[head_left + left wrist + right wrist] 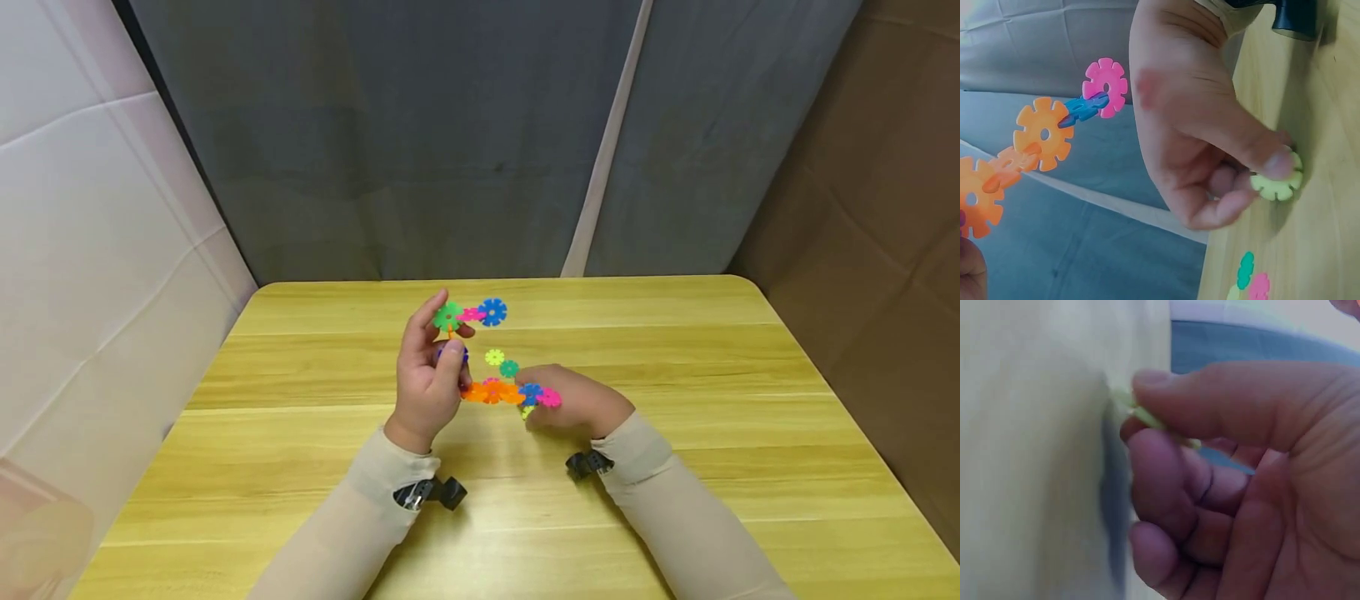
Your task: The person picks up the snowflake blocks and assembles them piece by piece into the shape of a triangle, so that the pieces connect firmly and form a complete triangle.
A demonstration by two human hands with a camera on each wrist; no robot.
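My left hand [444,348] is raised over the wooden table [300,433] and grips a chain of snowflake discs [491,392]. The chain runs from a green disc [447,316], pink and blue ones at the top, down through orange discs [1042,132] to a blue and a pink disc [1106,82]. My right hand [534,412] rests on the table just right of the chain's lower end. Its thumb and fingers pinch a yellow-green disc [1275,182] lying against the tabletop; the disc [1147,417] shows edge-on in the right wrist view.
A loose yellow disc [494,357] and a teal disc [509,367] lie on the table between the hands. Grey cloth [450,150] hangs behind the table, a white panel [90,250] stands at the left and brown board [870,208] at the right.
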